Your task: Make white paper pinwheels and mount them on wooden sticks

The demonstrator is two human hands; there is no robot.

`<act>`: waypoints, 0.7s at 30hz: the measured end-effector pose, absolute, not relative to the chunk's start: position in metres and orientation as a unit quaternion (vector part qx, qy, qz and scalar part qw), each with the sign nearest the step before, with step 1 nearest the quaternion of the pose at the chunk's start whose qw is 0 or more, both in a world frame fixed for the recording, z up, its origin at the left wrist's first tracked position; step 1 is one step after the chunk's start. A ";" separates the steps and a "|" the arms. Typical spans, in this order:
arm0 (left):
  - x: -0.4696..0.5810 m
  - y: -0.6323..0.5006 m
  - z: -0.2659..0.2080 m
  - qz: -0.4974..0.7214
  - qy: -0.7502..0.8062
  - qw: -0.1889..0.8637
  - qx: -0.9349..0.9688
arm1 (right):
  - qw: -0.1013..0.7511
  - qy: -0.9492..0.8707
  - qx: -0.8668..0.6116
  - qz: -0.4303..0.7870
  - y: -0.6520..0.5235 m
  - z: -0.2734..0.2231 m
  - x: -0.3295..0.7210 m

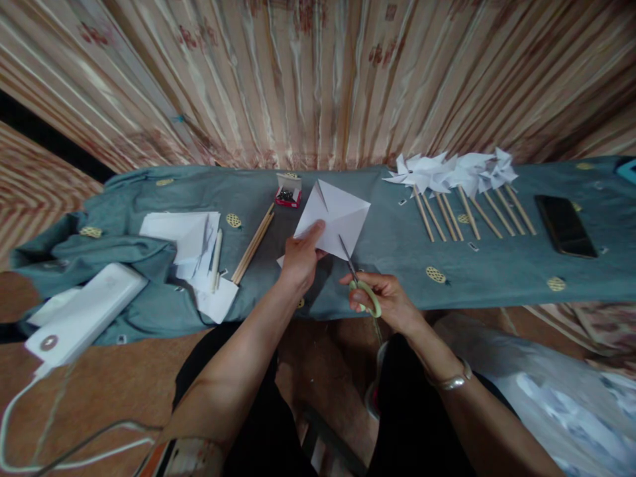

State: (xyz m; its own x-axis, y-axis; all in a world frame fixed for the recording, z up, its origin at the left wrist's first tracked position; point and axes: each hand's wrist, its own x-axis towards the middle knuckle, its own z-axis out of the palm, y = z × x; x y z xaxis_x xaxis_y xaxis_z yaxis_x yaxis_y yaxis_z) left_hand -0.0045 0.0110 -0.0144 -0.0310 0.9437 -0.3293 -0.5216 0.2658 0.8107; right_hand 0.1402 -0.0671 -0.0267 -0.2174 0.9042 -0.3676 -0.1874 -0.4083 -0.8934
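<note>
A square sheet of white paper is pinched in my left hand, thumb on top and fingers beneath. One slit shows near its upper left corner. My right hand grips scissors with light green handles. Their blades lie over the paper's lower corner, pointing toward its middle. Whether the blades are parted there is hard to see. Just behind the paper stands a small red box of dark pins. To the left lie several wooden sticks.
Several white paper pinwheels on sticks lie at the right, beside a black phone. Loose white paper, a white pen and a white power bank with a cable are at the left. A patterned curtain hangs behind the cloth-covered table.
</note>
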 end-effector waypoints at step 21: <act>-0.002 0.010 -0.017 0.557 0.451 0.659 0.229 | 0.412 -0.370 -0.480 0.681 -0.067 -0.028 0.140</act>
